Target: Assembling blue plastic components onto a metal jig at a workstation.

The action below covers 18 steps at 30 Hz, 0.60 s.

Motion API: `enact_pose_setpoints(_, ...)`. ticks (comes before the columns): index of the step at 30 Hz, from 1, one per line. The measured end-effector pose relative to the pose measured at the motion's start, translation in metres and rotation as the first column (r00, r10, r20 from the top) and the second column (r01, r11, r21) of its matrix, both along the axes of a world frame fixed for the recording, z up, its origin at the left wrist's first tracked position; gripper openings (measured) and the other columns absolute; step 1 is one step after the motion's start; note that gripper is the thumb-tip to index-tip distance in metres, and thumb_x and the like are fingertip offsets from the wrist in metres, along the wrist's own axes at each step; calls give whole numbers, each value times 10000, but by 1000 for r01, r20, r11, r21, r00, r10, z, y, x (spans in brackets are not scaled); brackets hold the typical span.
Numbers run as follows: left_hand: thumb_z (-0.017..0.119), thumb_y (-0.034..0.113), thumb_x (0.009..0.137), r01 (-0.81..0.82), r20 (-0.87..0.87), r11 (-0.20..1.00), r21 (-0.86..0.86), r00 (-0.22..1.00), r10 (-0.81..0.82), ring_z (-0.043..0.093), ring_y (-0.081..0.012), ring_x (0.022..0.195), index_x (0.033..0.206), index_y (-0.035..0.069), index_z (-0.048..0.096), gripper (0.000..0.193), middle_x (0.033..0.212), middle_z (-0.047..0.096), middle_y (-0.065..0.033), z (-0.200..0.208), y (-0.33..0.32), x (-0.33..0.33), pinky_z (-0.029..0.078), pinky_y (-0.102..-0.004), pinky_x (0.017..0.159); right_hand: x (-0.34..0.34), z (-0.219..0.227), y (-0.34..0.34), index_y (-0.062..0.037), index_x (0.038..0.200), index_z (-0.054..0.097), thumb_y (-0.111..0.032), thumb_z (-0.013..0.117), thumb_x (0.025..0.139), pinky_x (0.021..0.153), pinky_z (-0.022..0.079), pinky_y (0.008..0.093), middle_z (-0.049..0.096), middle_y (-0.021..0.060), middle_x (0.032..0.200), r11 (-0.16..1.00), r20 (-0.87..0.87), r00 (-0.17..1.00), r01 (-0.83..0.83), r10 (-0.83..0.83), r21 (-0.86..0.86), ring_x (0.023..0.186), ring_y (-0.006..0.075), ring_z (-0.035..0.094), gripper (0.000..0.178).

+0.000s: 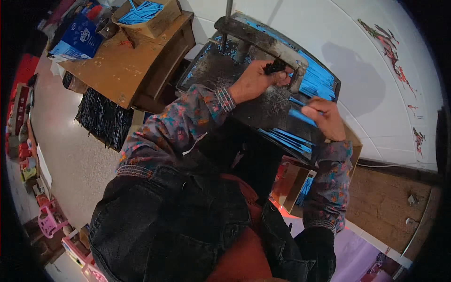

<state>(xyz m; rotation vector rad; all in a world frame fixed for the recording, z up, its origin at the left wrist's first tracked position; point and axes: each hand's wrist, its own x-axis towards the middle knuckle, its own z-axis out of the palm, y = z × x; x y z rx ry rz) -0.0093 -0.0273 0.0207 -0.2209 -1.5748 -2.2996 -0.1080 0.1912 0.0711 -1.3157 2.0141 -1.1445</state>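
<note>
My left hand [251, 84] is closed at the head of a metal press [282, 51], its fingers around a dark knobbly piece [274, 67] whose kind I cannot make out. To its right, my right hand [327, 118] pinches a thin blue strip [300, 116], blurred by motion. Beyond the press head lies a thick pile of long blue strips [315, 77]. A smaller row of blue strips [286, 140] lies along the near edge of the dark work tray [249, 113]. Small blue scraps [228, 50] are scattered around the press post.
At the far left stands a wooden table [108, 77] with a cardboard box [150, 26] of blue strips and a blue carton [77, 40]. A bundle of black strips [101, 117] hangs below. Another box [296, 181] stands under the tray, and a white wall [361, 75] rises behind.
</note>
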Motion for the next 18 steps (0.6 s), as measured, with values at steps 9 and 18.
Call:
enact_pose_setpoints(9,562,101,894,-46,45,968,-248,997,59,499,-77,705,886,21,623,100,785,606,3,0,-1,3,418,-220,693,-5,-37,-2,-5,880,588,-62,599,815,605,391,271,556,33,727,993,-685,720,112,-112,-44,650,136,478,87)
enact_pose_setpoints(18,539,49,874,-132,-12,966,-222,991,132,533,-98,688,839,2,580,71,748,620,-32,3,5,-2,448,-237,668,27,-3,-36,-37,917,602,-90,569,858,484,358,210,572,23,696,909,286,893,396,-349,-128,523,79,444,86)
